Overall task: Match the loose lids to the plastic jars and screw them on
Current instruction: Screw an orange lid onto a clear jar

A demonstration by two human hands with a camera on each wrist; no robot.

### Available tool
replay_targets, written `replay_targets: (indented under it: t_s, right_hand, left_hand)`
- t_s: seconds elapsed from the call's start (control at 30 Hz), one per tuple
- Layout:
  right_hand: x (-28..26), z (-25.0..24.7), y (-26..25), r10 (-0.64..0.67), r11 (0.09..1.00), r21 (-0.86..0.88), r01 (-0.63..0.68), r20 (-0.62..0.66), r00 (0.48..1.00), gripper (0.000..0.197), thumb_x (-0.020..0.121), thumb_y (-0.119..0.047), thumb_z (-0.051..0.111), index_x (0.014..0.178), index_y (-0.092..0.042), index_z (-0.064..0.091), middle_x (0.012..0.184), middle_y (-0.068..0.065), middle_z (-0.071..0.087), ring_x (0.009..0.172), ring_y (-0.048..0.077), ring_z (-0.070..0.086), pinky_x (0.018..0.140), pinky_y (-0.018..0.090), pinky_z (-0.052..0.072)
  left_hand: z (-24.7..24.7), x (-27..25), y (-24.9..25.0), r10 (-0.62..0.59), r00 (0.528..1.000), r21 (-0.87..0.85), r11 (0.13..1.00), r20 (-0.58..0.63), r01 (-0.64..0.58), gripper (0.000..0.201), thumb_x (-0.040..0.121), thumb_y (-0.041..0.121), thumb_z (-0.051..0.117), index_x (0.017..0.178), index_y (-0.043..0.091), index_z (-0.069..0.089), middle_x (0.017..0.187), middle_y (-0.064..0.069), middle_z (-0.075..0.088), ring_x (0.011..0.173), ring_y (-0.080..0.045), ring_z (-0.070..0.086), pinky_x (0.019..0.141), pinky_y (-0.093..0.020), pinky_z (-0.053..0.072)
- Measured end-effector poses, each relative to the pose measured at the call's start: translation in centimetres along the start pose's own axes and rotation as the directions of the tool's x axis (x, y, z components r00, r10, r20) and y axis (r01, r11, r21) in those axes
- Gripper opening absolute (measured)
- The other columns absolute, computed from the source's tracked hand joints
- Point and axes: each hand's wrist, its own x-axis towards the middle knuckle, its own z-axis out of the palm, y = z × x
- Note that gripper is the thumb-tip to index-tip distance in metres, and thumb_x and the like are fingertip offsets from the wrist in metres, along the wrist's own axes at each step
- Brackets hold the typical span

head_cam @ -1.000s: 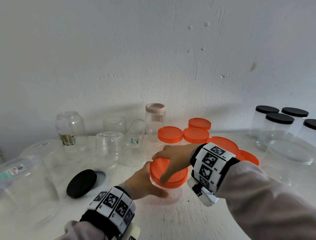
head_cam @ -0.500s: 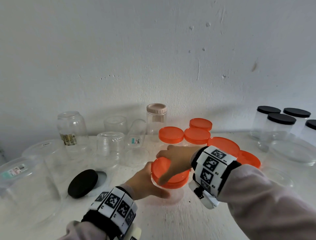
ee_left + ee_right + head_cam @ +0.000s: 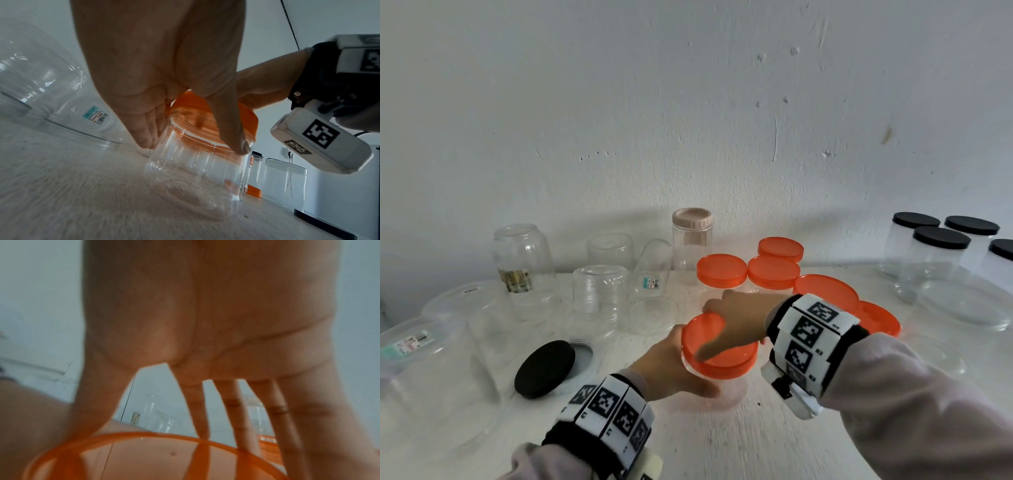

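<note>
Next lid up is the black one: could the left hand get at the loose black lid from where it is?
Probably, once freed: the black lid lies uncovered just left of the left hand, nothing between them. But that hand grips the clear jar.

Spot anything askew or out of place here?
Yes. The round black lid leans tilted against a clear plastic piece instead of lying flat. One clear plastic jar with a teal price sticker tilts against its neighbours. Nothing spilled or visibly damaged.
</note>
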Motion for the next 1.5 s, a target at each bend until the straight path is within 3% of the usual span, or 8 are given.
replay_targets:
  t_s: [0.1, 0.27, 0.37, 0.6, 0.83, 1.03, 1.27, 1.5]
  right_hand:
    - [0.3, 0.4, 0.0, 0.076, 0.996, -0.037, -0.077, -0.033, 0.997, 0.102, 0.065, -0.087, 0.049, 0.144, -0.026, 0.030, 0.139, 0.004, 0.042, 0.117, 0.027, 0.050, 0.085, 0.040, 0.041]
    - [-0.1, -0.4, 0.1, -0.076, 0.997, 0.028, 0.074, 0.080, 0.994, 0.104, 0.065, -0.065, 0.073, 0.147, -0.047, 0.012, 0.151, -0.010, 0.021, 0.138, 0.026, 0.029, 0.104, 0.052, 0.034]
    - [0.1, -0.1, -0.1, -0.099, 0.995, 0.007, 0.099, 0.056, 0.994, 0.098, 0.066, -0.061, 0.074, 0.145, -0.049, 0.017, 0.145, -0.009, 0.028, 0.134, 0.027, 0.030, 0.101, 0.053, 0.036]
    - [0.3, 0.9, -1.0, 0.038, 0.998, -0.038, -0.039, -0.035, 0.999, 0.107, 0.061, -0.087, 0.052, 0.147, -0.032, 0.022, 0.149, 0.004, 0.028, 0.134, 0.035, 0.032, 0.098, 0.053, 0.036]
    - [-0.1, -0.3, -0.4, -0.110, 0.994, -0.008, 0.111, 0.075, 0.991, 0.094, 0.070, -0.052, 0.075, 0.144, -0.052, 0.017, 0.147, -0.009, 0.026, 0.134, 0.029, 0.029, 0.100, 0.054, 0.037]
    - [0.2, 0.8, -0.9, 0.013, 0.999, -0.047, -0.014, -0.024, 1.000, 0.099, 0.064, -0.083, 0.056, 0.146, -0.039, 0.023, 0.145, 0.000, 0.030, 0.132, 0.036, 0.033, 0.097, 0.056, 0.039]
    - [0.0, -0.4, 0.2, -0.072, 0.997, 0.012, 0.071, 0.092, 0.993, 0.099, 0.067, -0.062, 0.072, 0.146, -0.049, 0.015, 0.148, -0.010, 0.024, 0.136, 0.027, 0.031, 0.101, 0.050, 0.036]
    - [0.4, 1.8, -0.6, 0.054, 0.999, 0.011, -0.053, -0.098, 0.994, 0.104, 0.061, -0.087, 0.053, 0.145, -0.030, 0.029, 0.141, 0.004, 0.036, 0.125, 0.032, 0.040, 0.090, 0.044, 0.039]
  left_hand:
    - [0.0, 0.1, 0.0, -0.004, 1.000, -0.006, 1.000, -0.001, 0.004, 0.100, 0.055, 0.024, 0.092, 0.136, 0.021, 0.032, 0.122, 0.009, 0.055, 0.115, -0.012, 0.052, 0.100, -0.032, 0.043]
    - [-0.1, 0.0, 0.0, -0.015, 1.000, 0.025, 1.000, 0.000, 0.015, 0.104, 0.054, 0.028, 0.092, 0.136, 0.025, 0.029, 0.128, 0.005, 0.051, 0.119, -0.016, 0.050, 0.103, -0.038, 0.044]
    - [0.0, 0.0, 0.1, -0.010, 1.000, 0.025, 1.000, -0.010, 0.011, 0.105, 0.054, 0.027, 0.092, 0.137, 0.025, 0.029, 0.129, 0.005, 0.051, 0.120, -0.017, 0.049, 0.104, -0.039, 0.043]
    - [0.0, 0.0, 0.0, -0.019, 1.000, 0.006, 1.000, -0.022, 0.020, 0.099, 0.053, 0.029, 0.092, 0.134, 0.024, 0.034, 0.122, 0.009, 0.056, 0.114, -0.013, 0.053, 0.099, -0.033, 0.045]
    - [0.0, 0.0, 0.0, 0.003, 1.000, -0.020, 1.000, -0.008, -0.003, 0.110, 0.051, 0.025, 0.093, 0.140, 0.026, 0.028, 0.131, 0.006, 0.051, 0.122, -0.017, 0.049, 0.106, -0.040, 0.041]
    - [0.0, 0.1, -0.1, -0.030, 0.999, 0.008, 1.000, -0.019, 0.030, 0.100, 0.053, 0.028, 0.093, 0.134, 0.023, 0.034, 0.124, 0.007, 0.056, 0.116, -0.015, 0.052, 0.102, -0.037, 0.044]
    - [0.0, 0.1, 0.1, -0.015, 1.000, 0.036, 0.999, -0.002, 0.015, 0.103, 0.055, 0.029, 0.092, 0.137, 0.024, 0.030, 0.130, 0.006, 0.050, 0.119, -0.016, 0.049, 0.104, -0.038, 0.042]
    - [0.0, 0.1, -0.1, -0.010, 1.000, 0.016, 1.000, -0.013, 0.010, 0.101, 0.053, 0.029, 0.093, 0.135, 0.024, 0.034, 0.124, 0.008, 0.055, 0.115, -0.013, 0.052, 0.101, -0.034, 0.045]
